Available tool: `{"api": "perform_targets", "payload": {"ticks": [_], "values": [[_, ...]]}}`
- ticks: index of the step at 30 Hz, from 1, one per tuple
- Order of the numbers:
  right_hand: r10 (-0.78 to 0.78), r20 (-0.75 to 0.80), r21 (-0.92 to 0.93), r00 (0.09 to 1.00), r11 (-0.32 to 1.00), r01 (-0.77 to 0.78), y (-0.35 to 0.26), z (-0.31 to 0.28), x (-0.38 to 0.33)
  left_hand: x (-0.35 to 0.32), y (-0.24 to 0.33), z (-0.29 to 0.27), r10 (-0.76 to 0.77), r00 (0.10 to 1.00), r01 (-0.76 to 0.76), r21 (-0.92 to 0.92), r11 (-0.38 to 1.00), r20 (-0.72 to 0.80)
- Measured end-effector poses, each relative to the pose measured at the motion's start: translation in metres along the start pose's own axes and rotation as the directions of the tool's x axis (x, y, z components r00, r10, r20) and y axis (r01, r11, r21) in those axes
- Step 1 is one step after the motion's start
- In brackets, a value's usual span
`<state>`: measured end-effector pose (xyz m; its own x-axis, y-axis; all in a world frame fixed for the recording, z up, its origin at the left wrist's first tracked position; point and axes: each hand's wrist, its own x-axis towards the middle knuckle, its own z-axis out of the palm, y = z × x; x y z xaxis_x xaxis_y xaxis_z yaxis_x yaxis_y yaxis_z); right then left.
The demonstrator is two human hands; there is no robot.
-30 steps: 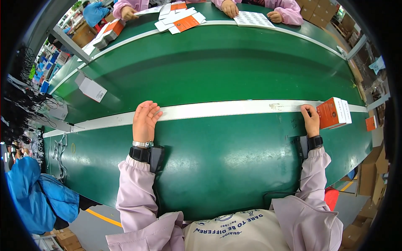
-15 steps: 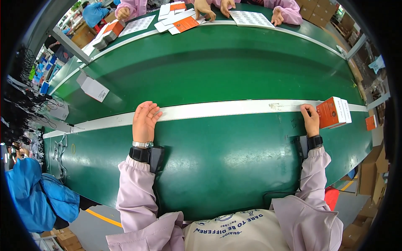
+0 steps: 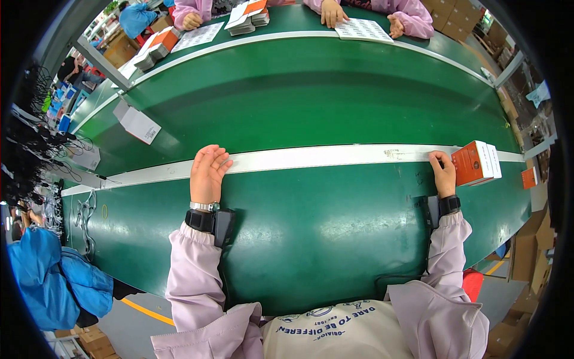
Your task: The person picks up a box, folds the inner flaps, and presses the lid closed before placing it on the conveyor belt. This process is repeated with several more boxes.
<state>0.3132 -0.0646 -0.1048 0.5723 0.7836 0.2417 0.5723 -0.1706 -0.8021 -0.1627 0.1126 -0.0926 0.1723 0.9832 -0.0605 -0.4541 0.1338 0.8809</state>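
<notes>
My left hand (image 3: 207, 173) rests palm up at the white rail (image 3: 311, 158), its fingers loosely bent and nothing in them. Over on the right, my right hand (image 3: 442, 173) lies at the same rail with fingers curled and a gap inside the curl; it holds nothing that I can see. Just right of it stands a stack of orange and white cartons (image 3: 469, 163), close beside the knuckles; whether they touch I cannot tell. Both wrists wear black straps with a dark device attached.
Beyond the rail runs a green belt (image 3: 335, 90) with a white open-flapped carton (image 3: 141, 124) at its left. Across it, co-workers' hands (image 3: 332, 13) are near label sheets (image 3: 365, 30) and stacked cartons (image 3: 248, 18). Dark cables (image 3: 36, 143) hang at left; a small orange box (image 3: 529, 178) sits far right.
Across the belt, the spread flat cartons have been drawn back into a stack, and one co-worker's hand has left them. The white carton on the belt shifted slightly right. My hands stayed put.
</notes>
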Motion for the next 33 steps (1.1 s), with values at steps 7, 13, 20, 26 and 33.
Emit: {"api": "perform_targets", "payload": {"ticks": [7,13,20,26,33], "values": [[-0.089,0.002,-0.047,0.996,0.995,0.089,0.006,-0.001,0.0,-0.003,0.005,0.0,0.044,0.999,-0.044,-0.028,0.999,-0.02],[-0.112,0.021,-0.02,0.993,0.993,0.113,0.006,-0.003,-0.004,-0.007,0.003,-0.001,0.011,1.0,-0.011,-0.026,1.0,-0.017],[-0.085,-0.002,-0.005,0.996,0.996,0.085,0.01,-0.004,-0.003,-0.007,0.007,0.004,-0.023,0.999,0.021,-0.042,0.999,-0.035],[-0.07,0.02,0.013,0.997,0.997,0.07,0.007,-0.001,-0.001,-0.007,0.008,0.0,-0.014,0.999,0.012,-0.042,0.999,-0.034],[-0.106,0.033,-0.005,0.994,0.994,0.107,0.024,-0.009,0.001,-0.005,0.006,0.002,-0.006,1.0,0.005,-0.088,0.996,-0.009]]}}
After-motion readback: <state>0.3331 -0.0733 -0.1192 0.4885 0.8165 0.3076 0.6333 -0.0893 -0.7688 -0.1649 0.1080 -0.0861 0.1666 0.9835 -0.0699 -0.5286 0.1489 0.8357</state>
